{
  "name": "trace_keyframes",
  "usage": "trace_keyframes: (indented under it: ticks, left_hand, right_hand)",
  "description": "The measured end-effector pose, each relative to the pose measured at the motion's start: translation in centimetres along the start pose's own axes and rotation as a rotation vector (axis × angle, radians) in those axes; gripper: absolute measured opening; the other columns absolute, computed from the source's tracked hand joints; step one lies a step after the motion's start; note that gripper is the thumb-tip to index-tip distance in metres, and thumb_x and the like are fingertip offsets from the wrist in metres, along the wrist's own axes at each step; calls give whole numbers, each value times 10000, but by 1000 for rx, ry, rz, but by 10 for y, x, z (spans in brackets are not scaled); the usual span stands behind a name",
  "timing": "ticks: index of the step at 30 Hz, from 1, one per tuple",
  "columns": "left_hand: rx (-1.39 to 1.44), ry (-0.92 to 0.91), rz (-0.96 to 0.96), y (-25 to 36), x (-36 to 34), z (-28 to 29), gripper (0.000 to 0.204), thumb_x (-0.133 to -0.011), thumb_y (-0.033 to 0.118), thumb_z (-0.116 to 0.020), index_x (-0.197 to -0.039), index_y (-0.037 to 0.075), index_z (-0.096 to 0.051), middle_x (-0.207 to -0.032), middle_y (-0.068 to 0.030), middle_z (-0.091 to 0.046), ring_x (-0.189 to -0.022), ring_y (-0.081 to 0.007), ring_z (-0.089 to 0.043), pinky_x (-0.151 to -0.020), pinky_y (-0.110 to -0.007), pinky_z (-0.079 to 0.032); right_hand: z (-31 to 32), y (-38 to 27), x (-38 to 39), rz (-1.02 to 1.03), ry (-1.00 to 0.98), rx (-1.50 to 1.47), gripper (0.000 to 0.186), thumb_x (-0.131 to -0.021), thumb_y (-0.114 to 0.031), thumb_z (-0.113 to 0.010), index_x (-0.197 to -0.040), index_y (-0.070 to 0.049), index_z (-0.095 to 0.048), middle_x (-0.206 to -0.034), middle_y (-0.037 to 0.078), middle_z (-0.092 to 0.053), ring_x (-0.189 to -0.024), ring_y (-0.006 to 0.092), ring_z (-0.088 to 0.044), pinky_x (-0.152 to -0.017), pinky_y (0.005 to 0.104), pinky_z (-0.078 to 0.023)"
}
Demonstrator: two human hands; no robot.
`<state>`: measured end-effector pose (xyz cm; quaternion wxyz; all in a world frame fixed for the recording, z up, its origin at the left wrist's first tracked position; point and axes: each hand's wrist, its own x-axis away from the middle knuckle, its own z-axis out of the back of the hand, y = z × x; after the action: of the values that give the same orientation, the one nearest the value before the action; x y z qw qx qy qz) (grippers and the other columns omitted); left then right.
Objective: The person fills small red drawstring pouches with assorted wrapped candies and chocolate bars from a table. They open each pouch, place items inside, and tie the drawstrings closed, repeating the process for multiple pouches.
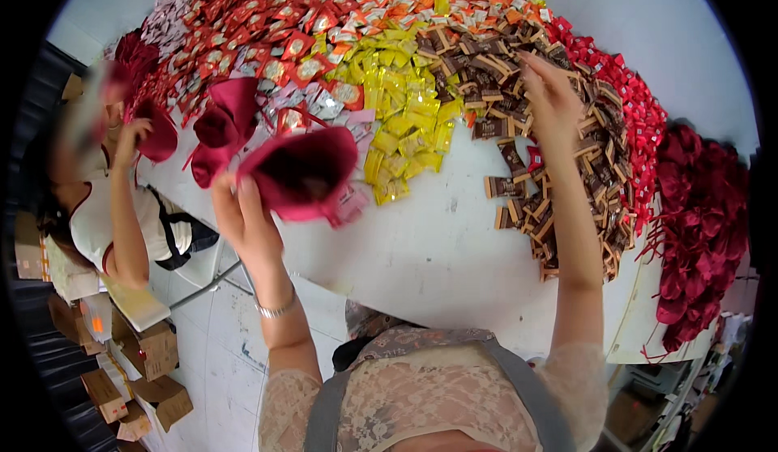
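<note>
My left hand (247, 213) grips the rim of a dark red velvet pouch (304, 172), whose wide mouth faces up; its inside is too dark to make out. Above the heap of brown-and-tan packets (506, 91) reaches my right hand (553, 100), fingers stretched out and somewhat apart, with nothing visible in them. Yellow packets (401, 116) lie on the white table (421, 241) between my two hands. Just beyond the pouch, more dark red pouches (223, 124) stand or lie on the table.
Red packets (267, 14) and orange-and-white packets (474, 2) are heaped along the far side. Small red packets (640, 120) border the brown ones, and a pile of red pouches (701, 225) hangs at the right edge. A co-worker (121, 209) at left holds another pouch (156, 130).
</note>
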<state>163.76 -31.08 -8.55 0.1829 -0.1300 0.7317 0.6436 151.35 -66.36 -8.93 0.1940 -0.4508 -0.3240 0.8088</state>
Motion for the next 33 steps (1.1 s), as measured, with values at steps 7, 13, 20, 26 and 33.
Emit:
trace_keyframes:
  ticks: [7,13,20,26,33]
  left_hand:
    - [244,-199,385,8,101,-3,107,-880,104,-534,-901,38,-453,-776,-5,-498,-675,-52,-445,-628,-187,-377]
    - [173,-579,267,-5,113,-20,145,-835,-21,-521,-969,6,-473,-766,-61,-540,-659,-97,-498,-612,-233,-407]
    - [308,-1144,-297,41,61,-84,135,-655,175,-668,-680,130,-543,-552,5,-348,-418,-164,-379,-369,-283,-292]
    - [280,-1080,-351,52,53,-90,242,-588,237,-706,-646,98,-515,-533,14,-331,-407,-137,-343,-373,-261,-272]
    - [197,-1027,-272,49,42,-90,339,-545,344,-725,-601,120,-477,-534,22,-309,-409,-128,-329,-378,-262,-271]
  right_hand:
    - [-190,144,-180,-347,-308,733,364,-805,-259,-569,-1091,-34,-587,-947,162,-643,-879,261,-630,-744,398,-502]
    - [-140,93,-175,-122,-242,298,346,-753,-240,-601,-1039,-45,-606,-798,185,-625,-794,301,-613,-703,386,-481]
    - [-71,39,-68,403,-782,772,211,-732,-206,-607,-922,-123,-647,-913,113,-587,-847,311,-594,-712,405,-498]
    - [-76,29,-100,125,-576,499,179,-690,-225,-643,-800,-84,-656,-722,101,-624,-673,238,-612,-610,362,-491]
    - [-154,94,-172,-175,-532,563,333,-687,-290,-663,-890,-26,-676,-816,162,-661,-740,248,-641,-659,352,-511]
